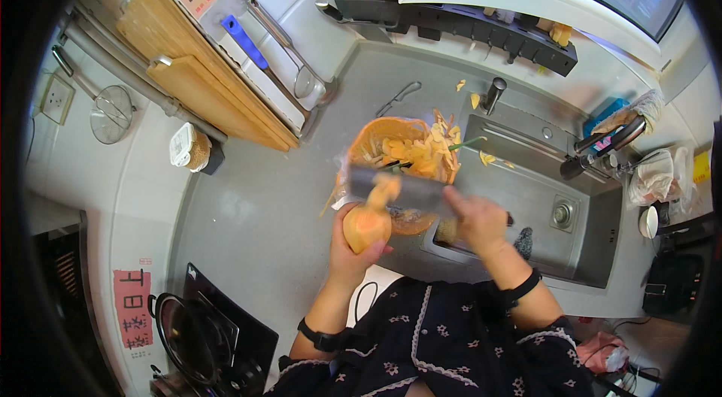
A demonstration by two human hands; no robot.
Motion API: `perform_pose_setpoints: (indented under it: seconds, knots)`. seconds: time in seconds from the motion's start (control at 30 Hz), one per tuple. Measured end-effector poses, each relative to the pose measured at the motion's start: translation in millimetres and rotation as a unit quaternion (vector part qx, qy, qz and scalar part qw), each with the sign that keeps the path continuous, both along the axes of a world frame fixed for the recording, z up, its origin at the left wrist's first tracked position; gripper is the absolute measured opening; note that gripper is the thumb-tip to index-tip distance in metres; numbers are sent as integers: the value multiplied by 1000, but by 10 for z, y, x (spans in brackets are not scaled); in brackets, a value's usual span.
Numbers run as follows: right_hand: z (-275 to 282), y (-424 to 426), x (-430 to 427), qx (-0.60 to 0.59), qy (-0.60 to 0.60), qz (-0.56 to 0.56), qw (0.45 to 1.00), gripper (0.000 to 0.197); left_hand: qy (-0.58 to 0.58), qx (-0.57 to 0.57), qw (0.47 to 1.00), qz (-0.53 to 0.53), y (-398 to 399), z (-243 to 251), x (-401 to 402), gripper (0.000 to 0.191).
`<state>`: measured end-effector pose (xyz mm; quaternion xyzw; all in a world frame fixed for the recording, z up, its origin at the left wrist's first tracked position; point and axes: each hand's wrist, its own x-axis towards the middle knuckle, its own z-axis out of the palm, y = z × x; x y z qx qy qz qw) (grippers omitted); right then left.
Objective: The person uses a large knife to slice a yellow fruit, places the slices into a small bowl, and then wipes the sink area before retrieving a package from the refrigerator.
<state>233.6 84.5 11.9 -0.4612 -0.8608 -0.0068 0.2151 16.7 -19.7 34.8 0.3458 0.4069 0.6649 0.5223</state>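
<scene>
My left hand (351, 272) grips a peeled orange squash (361, 230) from below, with its narrow part pointing away from me. In my right hand (484, 222) is a cleaver (417, 192), its broad dark blade blurred by motion. The blade lies across the squash's narrow end, which shows beside or in front of it; whether it cuts in cannot be told. Under both hands stands an orange bin (366, 135) holding yellow-orange peels (434, 151) and a green stalk. The blade covers part of the bin's near side.
To the right is a steel sink (524, 199) with a dark tap (495, 93) and scattered peel bits. A peeler (400, 97) lies behind the bin. Wooden cutting boards (197, 81) lean at left, near a lidded jar (190, 148). A pot (183, 338) stands at lower left.
</scene>
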Motion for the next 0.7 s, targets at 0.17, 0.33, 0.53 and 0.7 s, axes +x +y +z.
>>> perform_pose_setpoints:
  seconds: [0.17,0.33,0.53,0.7]
  knots:
    - [-118,20,249,-5,59,-51,997,36,34,-48,998,25,84,56,-61,76]
    - [433,-308,-164,15,120,111,986,41,-268,-126,955,29,-141,-817,-336,63]
    - [672,-360,-309,84,110,195,971,43,-361,-160,916,70,-346,-510,-250,67]
    - [358,-202,-197,71,132,171,974,44,-325,-128,935,61,-219,-468,-241,71]
